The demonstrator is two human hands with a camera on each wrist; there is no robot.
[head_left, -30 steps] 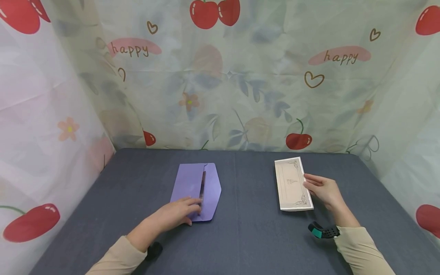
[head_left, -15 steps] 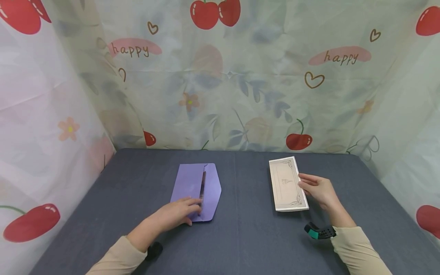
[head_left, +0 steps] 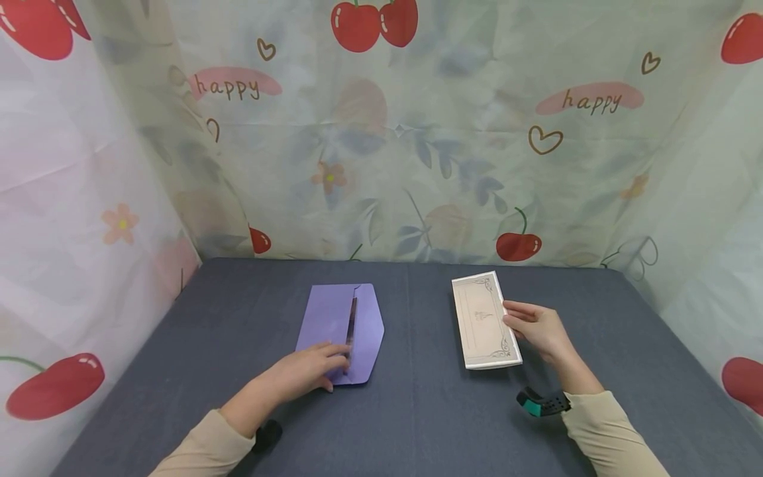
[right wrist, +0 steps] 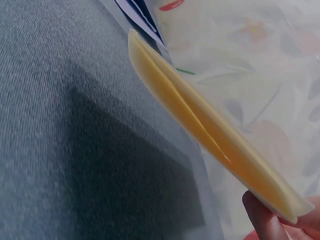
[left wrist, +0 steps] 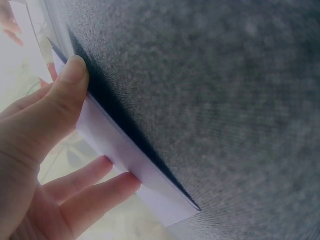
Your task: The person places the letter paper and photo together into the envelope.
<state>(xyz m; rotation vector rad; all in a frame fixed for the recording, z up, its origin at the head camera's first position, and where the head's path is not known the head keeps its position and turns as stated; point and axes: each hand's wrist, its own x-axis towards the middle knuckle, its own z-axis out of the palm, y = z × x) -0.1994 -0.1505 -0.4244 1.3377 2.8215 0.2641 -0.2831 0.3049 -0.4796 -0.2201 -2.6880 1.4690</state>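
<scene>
- Right of centre, above the table (head_left: 429,424), the card (head_left: 487,324) has shifted left, its right edge pinched by the right hand (head_left: 539,332); its gap to the envelope (head_left: 328,311) has narrowed.
- Left of centre, the left hand (head_left: 303,372) holds the envelope, unmoved, thumb at the near edge.
- Slit (head_left: 352,317) contents: unclear; card print: unreadable.

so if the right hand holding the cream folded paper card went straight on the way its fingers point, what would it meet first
With the cream folded paper card leading, the right hand would probably meet the open flap of the purple paper envelope, though the raised card might pass over.
</scene>
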